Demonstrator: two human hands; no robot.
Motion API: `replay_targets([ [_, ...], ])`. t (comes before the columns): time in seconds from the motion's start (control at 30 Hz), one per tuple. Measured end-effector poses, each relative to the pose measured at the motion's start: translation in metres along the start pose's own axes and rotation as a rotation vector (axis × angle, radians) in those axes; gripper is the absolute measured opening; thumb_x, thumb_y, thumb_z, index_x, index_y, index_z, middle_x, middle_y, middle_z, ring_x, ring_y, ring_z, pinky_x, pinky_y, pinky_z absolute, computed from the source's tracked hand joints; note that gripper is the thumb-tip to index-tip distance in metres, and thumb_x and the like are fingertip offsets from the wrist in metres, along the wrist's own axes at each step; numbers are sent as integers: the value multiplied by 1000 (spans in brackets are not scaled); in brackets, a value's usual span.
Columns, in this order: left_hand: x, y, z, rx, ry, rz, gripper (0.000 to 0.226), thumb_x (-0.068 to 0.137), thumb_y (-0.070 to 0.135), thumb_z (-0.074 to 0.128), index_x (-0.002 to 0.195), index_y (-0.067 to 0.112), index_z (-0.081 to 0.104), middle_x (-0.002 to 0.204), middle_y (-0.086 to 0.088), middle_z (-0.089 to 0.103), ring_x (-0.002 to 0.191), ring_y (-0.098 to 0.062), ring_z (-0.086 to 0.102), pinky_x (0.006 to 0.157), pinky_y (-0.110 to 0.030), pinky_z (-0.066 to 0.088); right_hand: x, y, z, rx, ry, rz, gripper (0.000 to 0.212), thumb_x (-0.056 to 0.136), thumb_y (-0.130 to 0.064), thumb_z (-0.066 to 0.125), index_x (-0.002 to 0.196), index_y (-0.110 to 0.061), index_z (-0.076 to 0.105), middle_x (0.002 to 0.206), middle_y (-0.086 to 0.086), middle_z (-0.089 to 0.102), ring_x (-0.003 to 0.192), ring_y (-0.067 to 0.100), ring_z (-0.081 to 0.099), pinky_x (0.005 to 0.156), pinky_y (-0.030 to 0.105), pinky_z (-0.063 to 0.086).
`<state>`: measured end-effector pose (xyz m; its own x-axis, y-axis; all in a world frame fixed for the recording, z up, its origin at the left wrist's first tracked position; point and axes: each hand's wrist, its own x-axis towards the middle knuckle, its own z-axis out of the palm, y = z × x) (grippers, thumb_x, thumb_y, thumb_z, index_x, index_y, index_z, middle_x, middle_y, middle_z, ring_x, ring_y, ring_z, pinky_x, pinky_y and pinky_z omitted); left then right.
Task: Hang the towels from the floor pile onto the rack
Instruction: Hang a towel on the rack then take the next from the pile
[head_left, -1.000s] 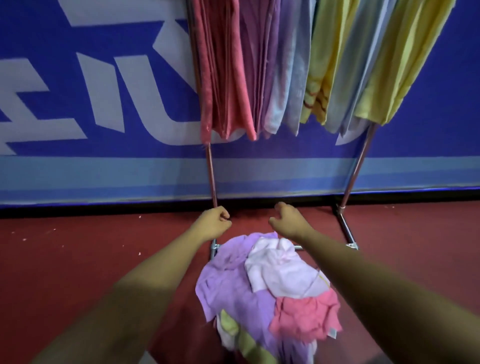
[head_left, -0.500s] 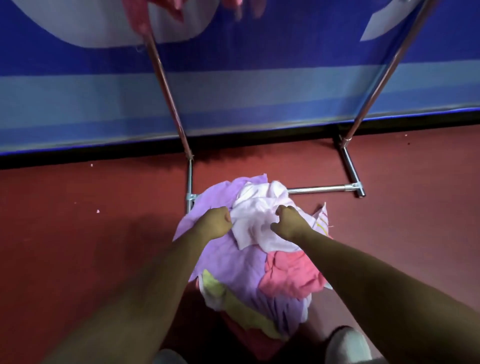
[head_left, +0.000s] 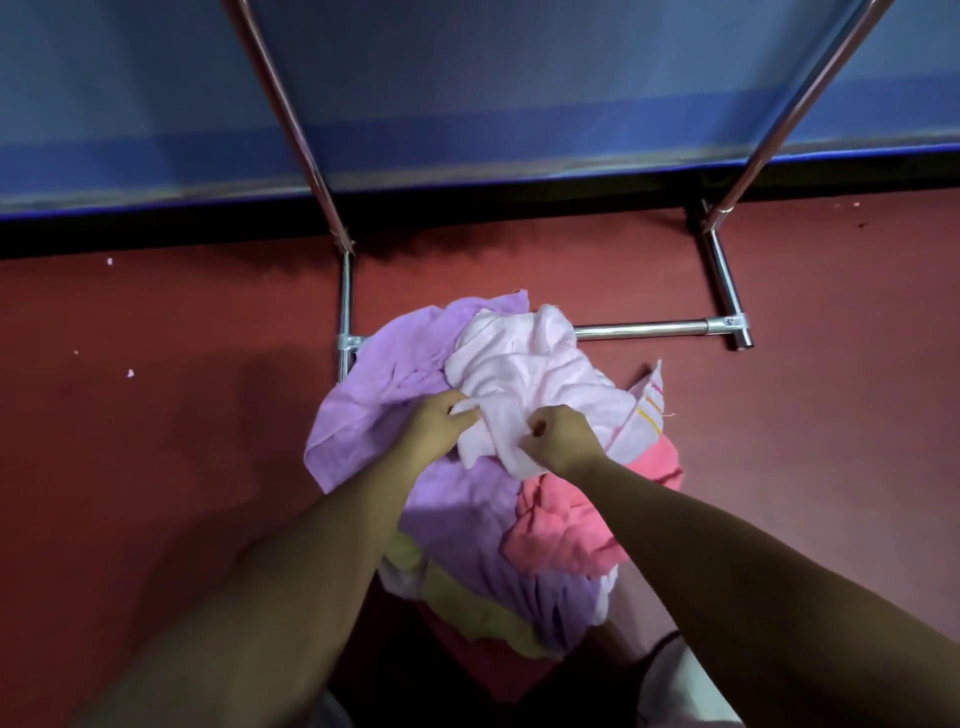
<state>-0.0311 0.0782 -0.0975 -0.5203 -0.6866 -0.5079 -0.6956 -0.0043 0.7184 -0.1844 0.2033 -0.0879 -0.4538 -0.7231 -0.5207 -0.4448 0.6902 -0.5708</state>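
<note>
A heap of towels lies on the red floor just in front of the metal rack's base. On top is a crumpled pale pink towel. My left hand pinches its near left edge and my right hand pinches its near right edge, both fists closed on the cloth. Beneath it lie a lilac towel, a coral pink towel and a yellow-green towel. A white towel with coloured stripes pokes out at the right. The rack's hanging bar is out of view above.
The rack's two slanted uprights rise toward the top of the view in front of a blue banner wall. Red floor spreads to both sides of the pile. My knees show at the bottom edge.
My view has tilted down from the hung towels to the floor pile. Both hands dropped from above the pile onto the pale pink towel and closed on its near edge.
</note>
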Motion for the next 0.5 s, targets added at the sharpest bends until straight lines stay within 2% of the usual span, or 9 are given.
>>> replay_targets([
  [0.07,-5,20,-15,-62,10,55,14,94,10,63,101,-1,69,89,-9,67,81,-16,55,68,-17,43,-4,-10,-18,62,15,-11,40,77,-11,77,54,-15,45,55,-3,44,56,13,40,51,19,31],
  [0.13,-15,45,-35,-155,26,55,9,93,10,64,94,3,69,84,-6,65,79,-17,55,74,-27,44,-9,-27,-42,154,33,-32,24,79,-9,77,66,-10,57,59,-1,50,52,9,41,53,21,36],
  [0.23,-36,86,-66,-232,56,115,13,91,10,65,80,16,66,76,-5,60,76,-18,53,73,-33,43,-25,-60,-87,224,89,-124,15,82,-3,73,76,-9,60,63,-6,48,55,4,40,49,13,34],
  [0.37,-85,138,-107,-317,118,252,13,80,18,67,72,28,70,81,-12,63,80,-20,56,76,-39,48,-68,-104,-142,284,185,-266,17,82,-5,73,72,-12,62,59,-5,52,52,3,43,56,22,38],
  [0.43,-119,166,-126,-299,165,302,16,88,11,66,77,23,68,82,-13,63,79,-20,55,76,-39,46,-97,-128,-166,305,218,-337,21,81,-5,74,69,-17,61,60,-5,55,55,6,46,60,27,41],
  [0.5,-156,193,-144,-275,223,370,17,92,5,63,83,19,65,80,-12,61,74,-16,54,72,-31,45,-131,-152,-188,362,232,-411,23,81,-5,74,68,-19,60,62,-2,57,59,11,49,62,31,43],
])
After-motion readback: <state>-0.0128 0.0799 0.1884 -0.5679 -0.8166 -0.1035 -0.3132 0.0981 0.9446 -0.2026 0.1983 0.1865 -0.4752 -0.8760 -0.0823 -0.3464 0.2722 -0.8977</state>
